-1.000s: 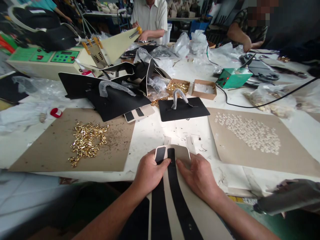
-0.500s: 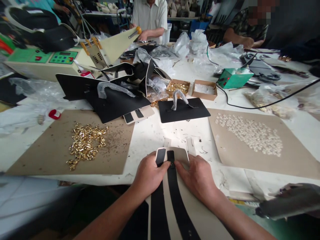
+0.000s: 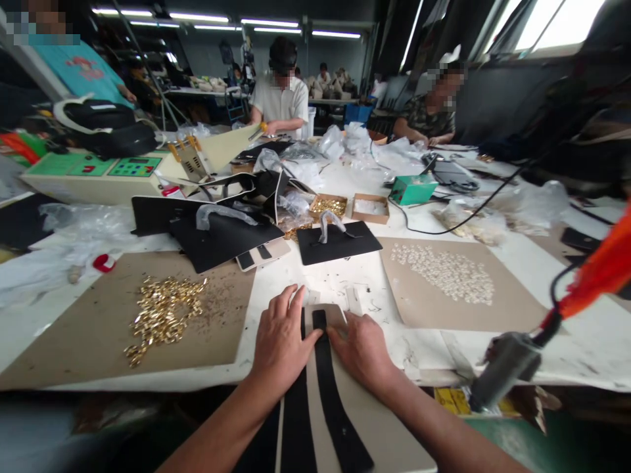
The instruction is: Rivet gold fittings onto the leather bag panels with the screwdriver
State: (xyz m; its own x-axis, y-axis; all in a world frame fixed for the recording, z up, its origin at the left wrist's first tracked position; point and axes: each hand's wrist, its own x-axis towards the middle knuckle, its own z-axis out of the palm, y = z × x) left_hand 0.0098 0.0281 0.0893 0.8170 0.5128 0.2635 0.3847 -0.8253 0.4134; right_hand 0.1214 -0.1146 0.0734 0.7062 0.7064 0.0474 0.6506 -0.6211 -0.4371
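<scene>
A beige panel (image 3: 384,430) with black straps stretches toward me from the table edge. My right hand (image 3: 362,348) grips its far right edge, fingers curled at the side. The right thumb presses beside the end of the middle black strap (image 3: 328,394). On the left side of the panel lies my left hand (image 3: 283,335), its fingers stretched forward and apart from the thumb. That thumb touches the same strap, close to the right thumb. Whatever small part sits between the thumbs is hidden.
Gold metal fittings (image 3: 165,312) lie on brown card at left; small whitish rings (image 3: 448,272) cover another card at right. Ahead sit black panels with wrapped handles (image 3: 340,243) and a green box (image 3: 414,188). A grey tool (image 3: 507,368) hangs at right. Other people work across the table.
My left fingers have come up from the panel's edge and straightened. The right hand keeps its grip. The view has tilted up, showing more of the room.
</scene>
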